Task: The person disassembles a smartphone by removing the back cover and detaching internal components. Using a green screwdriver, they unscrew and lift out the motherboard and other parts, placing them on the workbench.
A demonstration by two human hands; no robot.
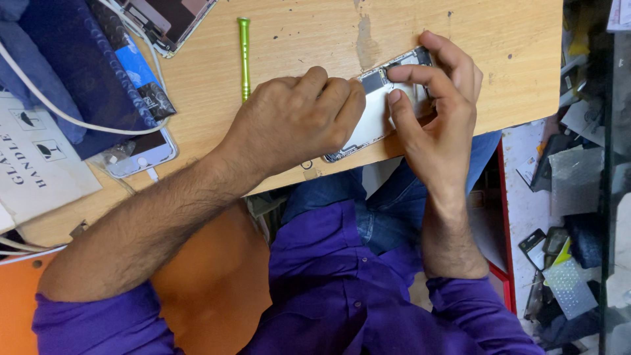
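- The left hand [296, 118] rests curled on the opened white smartphone with exposed innards [378, 112], fingers pressing its lower half.
- The right hand [437, 108] pinches the phone's upper part, fingers nearly closed.
- The phone lies at the pale wooden desk's [296, 39] front edge; a slim green metal screwdriver [244, 56] lies at ten o'clock from it.
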